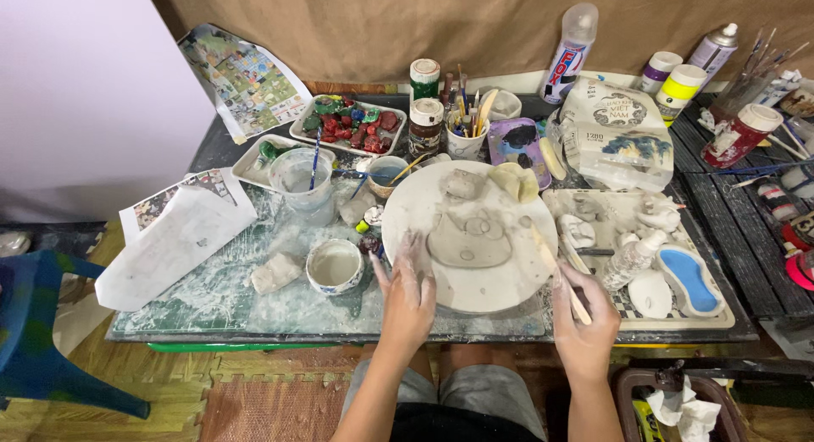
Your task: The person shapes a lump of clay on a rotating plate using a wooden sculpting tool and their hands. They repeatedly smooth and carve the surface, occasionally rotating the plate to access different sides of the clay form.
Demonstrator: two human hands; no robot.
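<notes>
A round white board [500, 283] lies on the work table with a flat grey clay figure [468, 240] on it and a clay lump [463, 184] at its far side. My left hand [409, 287] rests flat on the board's left edge, fingers apart, smeared with clay. At the board's right edge, my right hand [585, 313] grips a thin wooden modelling tool [560, 272] whose tip points toward the clay figure.
A small white bowl of slip [334, 266] and a clay chunk [275, 272] sit left of the board. Behind are a plastic cup [303, 181], trays of painted pieces [349, 125], brush cups [466, 130], bottles, a clay bag [617, 135]. A blue mould [688, 279] lies right.
</notes>
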